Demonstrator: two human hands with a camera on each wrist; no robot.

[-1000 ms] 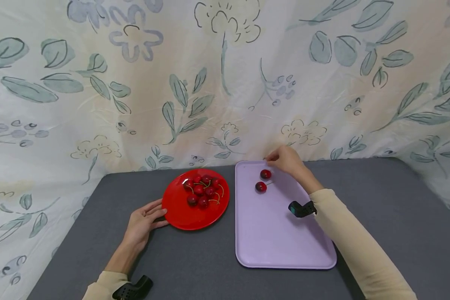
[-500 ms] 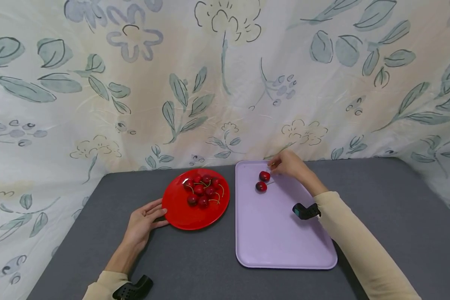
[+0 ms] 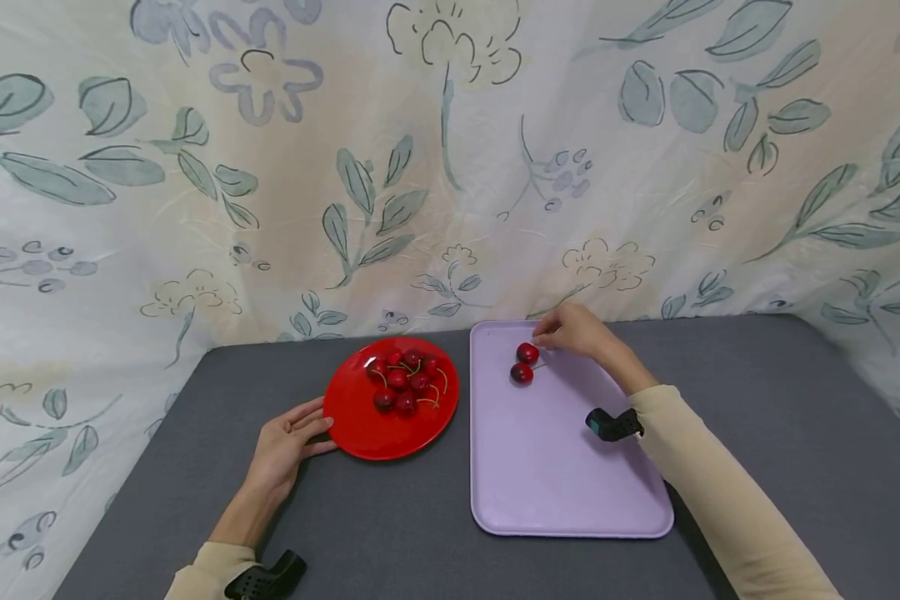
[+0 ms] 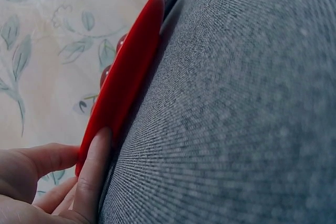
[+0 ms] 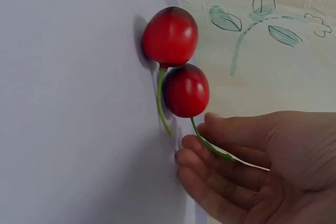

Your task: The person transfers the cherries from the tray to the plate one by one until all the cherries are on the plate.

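In the head view, my left hand holds the red plate at its left rim. The left wrist view shows the thumb on the rim and a finger along the underside. Several cherries with green stems lie on the plate. At the far edge of the lilac tray, my right hand is beside two cherries. In the right wrist view the nearer cherry touches the other cherry. Its green stem runs between the thumb and loosely curled fingers, visible along its length.
The plate and tray stand side by side on a dark grey table, a narrow gap between them. A floral curtain hangs right behind the table's far edge.
My right hand has come down from the tray's far edge to the upper cherry. That cherry has shifted slightly left and nearer the other one. My left hand and the plate have stayed put.
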